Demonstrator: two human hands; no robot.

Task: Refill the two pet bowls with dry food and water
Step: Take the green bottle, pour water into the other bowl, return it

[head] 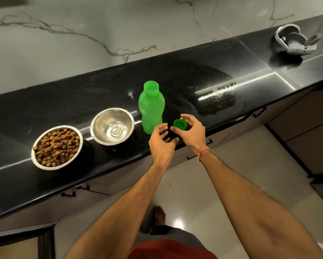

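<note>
the black polished counter (67, 101) in front of me runs from lower left up to the far right, with light glaring off its surface. at its far right end sits a grey strap-like object (295, 41), curled on itself. behind the counter is a white marble wall (82, 19) with dark veins. below it are cabinet fronts with dark handles (199, 149) and a pale glossy tiled floor (222, 193).

One steel bowl (57, 147) is full of dry food. The other bowl (112, 126) looks empty. The green bottle (151, 107) stands open.
</note>
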